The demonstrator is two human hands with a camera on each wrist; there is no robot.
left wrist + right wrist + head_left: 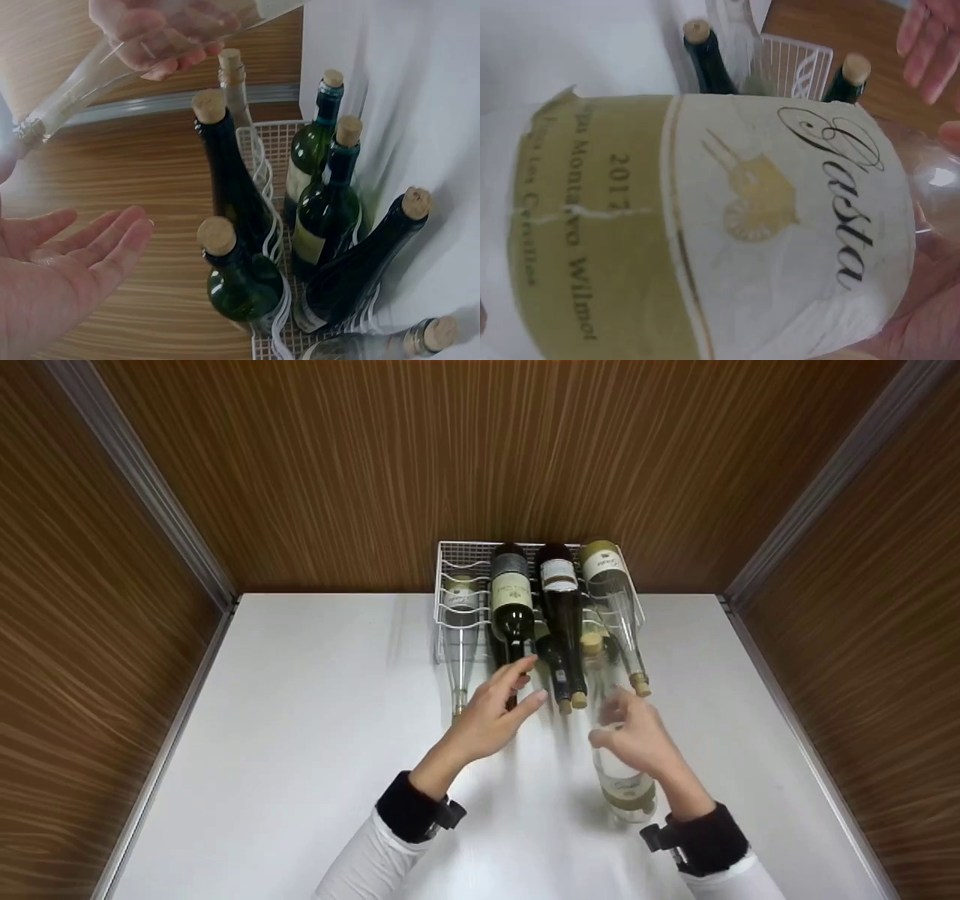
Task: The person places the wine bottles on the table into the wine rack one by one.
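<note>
My right hand [636,735] grips a clear glass wine bottle [628,793] round its body. The bottle's neck points toward the rack and its base toward me. A white and olive label [780,217] wraps the lower part and fills much of the right wrist view. In the left wrist view, the bottle's narrow neck [82,86] slants down toward my left hand. That left hand [491,720] hovers in front of the rack with fingers extended, holding nothing. Its palm [56,292] faces up in the left wrist view.
A white wire rack [438,559] stands against the wood-grain back wall [337,472]. Several corked bottles lie in it, among them a green one [514,615], a dark one [559,585] and a clear one [621,607]. Their necks stick out over the white tabletop [300,720].
</note>
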